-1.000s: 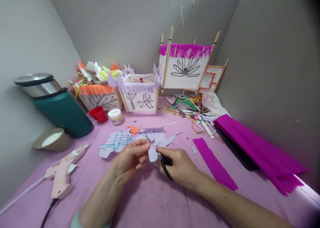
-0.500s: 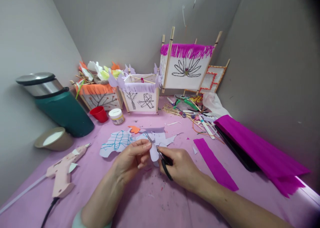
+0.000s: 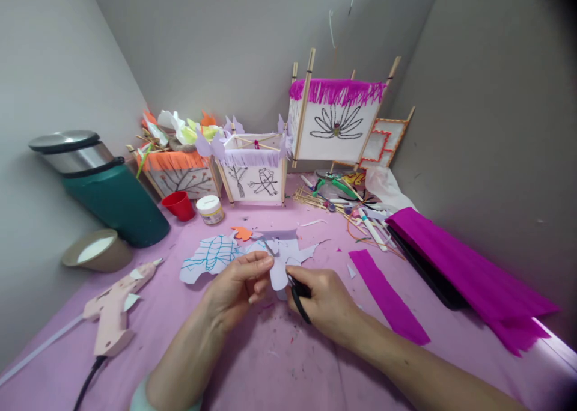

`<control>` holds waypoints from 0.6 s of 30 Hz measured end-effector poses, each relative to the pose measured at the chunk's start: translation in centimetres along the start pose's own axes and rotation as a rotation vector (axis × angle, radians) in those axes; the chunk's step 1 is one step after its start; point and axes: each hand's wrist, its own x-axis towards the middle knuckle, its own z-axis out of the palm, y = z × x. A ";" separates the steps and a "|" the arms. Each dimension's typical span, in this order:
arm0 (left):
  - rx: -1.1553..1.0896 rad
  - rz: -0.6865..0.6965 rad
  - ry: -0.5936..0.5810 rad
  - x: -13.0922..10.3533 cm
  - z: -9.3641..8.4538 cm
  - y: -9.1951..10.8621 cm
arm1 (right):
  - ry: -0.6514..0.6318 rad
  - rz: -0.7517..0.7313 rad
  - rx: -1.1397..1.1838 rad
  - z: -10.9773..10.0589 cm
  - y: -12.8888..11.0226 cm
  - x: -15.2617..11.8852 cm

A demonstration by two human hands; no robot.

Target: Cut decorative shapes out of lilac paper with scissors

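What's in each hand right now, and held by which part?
The left hand pinches a small lilac paper piece at its left edge, between thumb and fingers. The right hand grips the scissors by their black handles.

Three plain grey walls close in around me: a paler left wall (image 3: pixel 49 50) filling the upper left of the frame, a back wall (image 3: pixel 252 32) across the top, and a darker right wall (image 3: pixel 491 110) at the right. Below them spreads the pinkish-purple bench (image 3: pixel 270 369), flecked and shadowed at bottom centre. A bright patch of light (image 3: pixel 556 342) catches its edge at lower right.
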 end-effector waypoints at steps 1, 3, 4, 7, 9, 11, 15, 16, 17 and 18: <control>0.002 -0.001 0.001 0.0 0.0 0.0 | 0.003 -0.002 0.001 0.0 0.0 0.0; 0.009 0.000 0.010 0.0 0.0 0.0 | 0.008 -0.007 0.004 0.1 0.1 0.0; 0.014 0.001 0.017 0.0 0.0 0.0 | 0.010 -0.006 0.004 0.2 0.1 0.0; 0.042 0.009 0.046 0.0 0.1 0.0 | 0.012 0.012 0.004 0.2 0.1 0.1; 0.075 0.024 0.080 0.0 0.3 0.0 | 0.024 0.040 0.003 0.1 0.2 0.2; 0.118 0.044 0.128 0.0 0.4 0.0 | 0.055 0.093 -0.020 -0.2 0.3 0.3; 0.186 0.078 0.196 0.0 0.5 -0.1 | 0.128 0.253 -0.188 -1.4 0.7 1.0; 0.196 0.082 0.195 -0.1 0.4 -0.1 | 0.137 0.284 -0.239 -1.7 0.9 1.1; 0.206 0.087 0.190 0.0 0.4 -0.2 | 0.144 0.306 -0.283 -2.1 1.1 1.3; 0.216 0.094 0.183 0.0 0.3 -0.2 | 0.148 0.318 -0.318 -2.4 1.3 1.4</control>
